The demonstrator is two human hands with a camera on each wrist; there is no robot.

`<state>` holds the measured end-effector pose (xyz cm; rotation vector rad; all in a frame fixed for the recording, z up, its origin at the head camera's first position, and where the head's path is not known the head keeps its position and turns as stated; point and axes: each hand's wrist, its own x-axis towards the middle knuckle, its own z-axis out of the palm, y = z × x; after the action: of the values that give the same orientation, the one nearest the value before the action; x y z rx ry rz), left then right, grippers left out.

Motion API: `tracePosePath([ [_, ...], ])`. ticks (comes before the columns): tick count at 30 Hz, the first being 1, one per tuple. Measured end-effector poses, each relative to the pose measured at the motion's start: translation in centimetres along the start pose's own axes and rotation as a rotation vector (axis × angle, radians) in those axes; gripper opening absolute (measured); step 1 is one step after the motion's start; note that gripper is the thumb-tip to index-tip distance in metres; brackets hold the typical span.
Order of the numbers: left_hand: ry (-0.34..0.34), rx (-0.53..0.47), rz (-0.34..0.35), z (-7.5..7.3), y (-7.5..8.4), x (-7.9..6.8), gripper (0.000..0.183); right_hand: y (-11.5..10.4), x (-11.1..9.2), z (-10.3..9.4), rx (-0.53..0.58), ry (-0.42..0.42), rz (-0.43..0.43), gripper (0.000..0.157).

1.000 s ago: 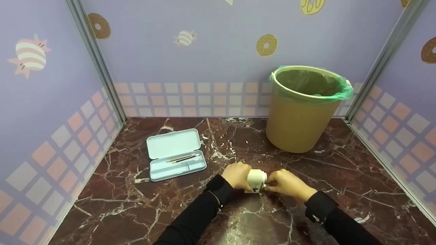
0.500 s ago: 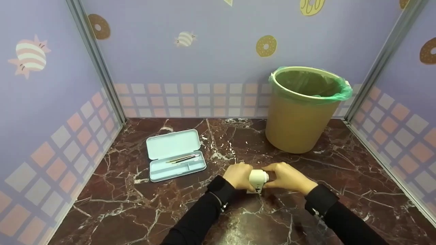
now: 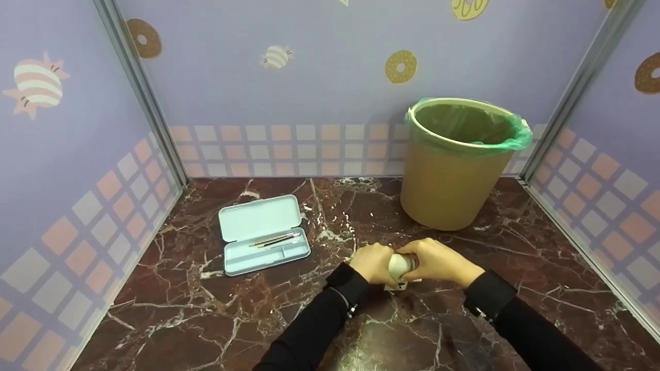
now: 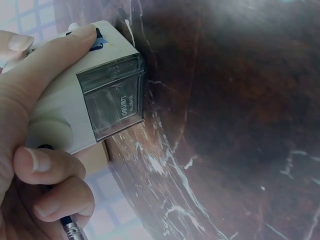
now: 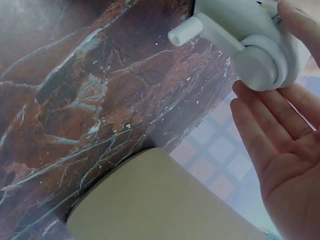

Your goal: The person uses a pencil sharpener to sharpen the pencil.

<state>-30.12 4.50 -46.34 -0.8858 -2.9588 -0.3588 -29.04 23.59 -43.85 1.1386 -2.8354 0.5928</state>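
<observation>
The boxy white plastic pencil sharpener with a clear drawer (image 4: 92, 95) is between both hands, low over the desk (image 3: 289, 319). The left hand (image 3: 372, 264) grips it and holds a thin dark stick with a silver end (image 4: 75, 230). The right hand (image 3: 438, 262) pinches it near its white plastic crank (image 5: 222, 35). This step looks like turning or steadying it; next seems to need a firm hold.

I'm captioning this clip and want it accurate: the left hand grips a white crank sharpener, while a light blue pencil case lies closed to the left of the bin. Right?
Not quite: the head view shows the light blue pencil case open, not closed. It does lie left of the bin, and the left hand grips the white crank sharpener.
</observation>
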Motion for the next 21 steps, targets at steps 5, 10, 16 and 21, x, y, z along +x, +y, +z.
tracePosePath([
  [5, -0.004, -0.004, -0.005, 0.1, 0.2, 0.2, 0.045, 0.0, 0.1, 0.0, -0.017, 0.011, -0.012, 0.036],
  [10, 0.0, -0.015, 0.005, 0.1, 0.2, 0.1, 0.044, 0.2, 0.1, 0.1, -0.009, 0.014, -0.011, 0.035],
  [16, -0.015, -0.032, 0.012, -0.2, 0.1, -0.2, 0.054, 0.2, 0.2, 0.2, -0.019, 0.005, -0.014, 0.036],
  [21, -0.032, -0.111, 0.028, -0.5, -0.3, -0.8, 0.085, 0.2, 0.1, 0.1, -0.034, 0.004, -0.013, 0.033],
])
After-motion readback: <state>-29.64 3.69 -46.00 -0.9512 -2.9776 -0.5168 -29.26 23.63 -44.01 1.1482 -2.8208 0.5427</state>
